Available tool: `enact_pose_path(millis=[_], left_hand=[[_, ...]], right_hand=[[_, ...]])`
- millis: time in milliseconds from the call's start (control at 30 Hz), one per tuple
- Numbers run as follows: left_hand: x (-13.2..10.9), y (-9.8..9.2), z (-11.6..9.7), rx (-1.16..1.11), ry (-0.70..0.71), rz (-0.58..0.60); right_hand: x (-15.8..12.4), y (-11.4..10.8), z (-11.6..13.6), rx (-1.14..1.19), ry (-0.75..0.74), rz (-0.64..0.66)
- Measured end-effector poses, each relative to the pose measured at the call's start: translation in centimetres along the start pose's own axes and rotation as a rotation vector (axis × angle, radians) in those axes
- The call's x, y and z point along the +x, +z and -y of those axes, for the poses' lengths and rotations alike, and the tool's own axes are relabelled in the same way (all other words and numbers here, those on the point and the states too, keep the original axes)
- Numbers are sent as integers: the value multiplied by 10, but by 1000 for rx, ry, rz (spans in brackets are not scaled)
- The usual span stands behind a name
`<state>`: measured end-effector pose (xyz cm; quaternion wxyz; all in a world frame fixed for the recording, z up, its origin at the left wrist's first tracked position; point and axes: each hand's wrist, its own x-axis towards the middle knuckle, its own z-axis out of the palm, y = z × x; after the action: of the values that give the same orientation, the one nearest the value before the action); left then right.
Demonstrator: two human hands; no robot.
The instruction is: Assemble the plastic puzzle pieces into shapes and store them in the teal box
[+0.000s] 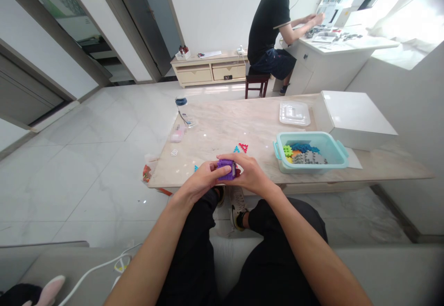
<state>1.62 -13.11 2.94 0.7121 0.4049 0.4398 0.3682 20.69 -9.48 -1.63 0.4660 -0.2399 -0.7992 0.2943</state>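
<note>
Both my hands hold a small purple block cube (226, 169) above the front edge of a low marble table (249, 125). My left hand (203, 180) grips it from the left, fingers curled round it. My right hand (250, 174) closes over it from the right and top. A red triangular piece (243, 147) and a blue one (236, 149) lie on the table just beyond the cube. Another small blue piece (196, 168) peeks out left of my left hand.
A teal bin (312, 151) of coloured pieces stands at the right, its clear lid (294, 113) behind it, beside a white box (354, 117). Small cards and a tape roll (181, 101) lie at the table's left. A person in black sits at a far white desk (342, 49).
</note>
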Motion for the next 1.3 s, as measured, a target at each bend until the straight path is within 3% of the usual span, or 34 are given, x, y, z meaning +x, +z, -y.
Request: enact_pose_path(millis=[400,700,1133,1300], left_hand=[[0,0,0,13,7,-15],[2,-3,3,4,71,45],[5,-7,9,56,25,-70],[7,-7,10,66,24,-61]], right_hand=[[0,1,-5,-8,-21,14],[2,-5,-4,-20,1,-14],[0,2,0,4,-12,22],[1,3,2,22,-27,9]])
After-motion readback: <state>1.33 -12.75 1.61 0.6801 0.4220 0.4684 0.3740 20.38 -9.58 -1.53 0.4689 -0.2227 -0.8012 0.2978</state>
